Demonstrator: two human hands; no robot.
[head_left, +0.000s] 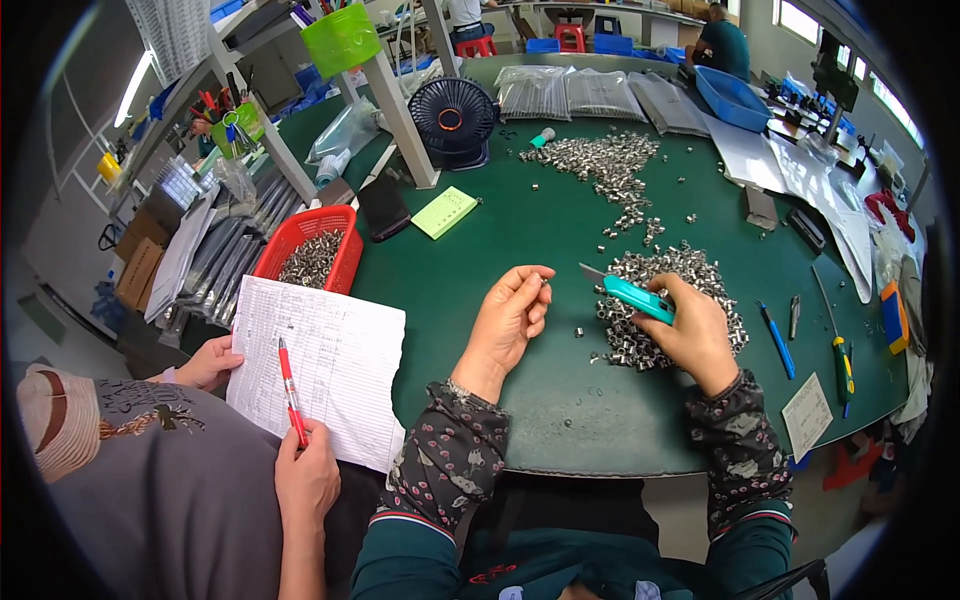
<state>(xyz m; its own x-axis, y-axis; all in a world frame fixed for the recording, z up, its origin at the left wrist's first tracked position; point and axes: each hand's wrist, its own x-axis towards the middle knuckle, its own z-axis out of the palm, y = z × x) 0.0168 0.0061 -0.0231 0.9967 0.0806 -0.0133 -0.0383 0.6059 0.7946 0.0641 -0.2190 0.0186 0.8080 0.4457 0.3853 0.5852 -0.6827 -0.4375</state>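
Observation:
My right hand (pixel 697 335) grips a teal utility knife (pixel 640 297), its blade out and pointing left toward my other hand. Beneath the knife and fingers lies a pile of small silvery metal rings (pixel 640 350). My left hand (pixel 507 318) is raised over the green table, left of that pile, with thumb and fingertips pinched together. Whatever sits in the pinch is too small and covered to name. A few loose metal pieces lie between the two hands. A second heap of the same rings (pixel 600 165) spreads farther back.
At my left a co-worker holds a paper sheet (pixel 330 340) and a red pen (pixel 290 385). A red basket (pixel 350 255) of metal parts and a dark fan (pixel 452 115) stand behind. To the right lie a blue pen-like tool (pixel 776 342) and a screwdriver (pixel 842 365).

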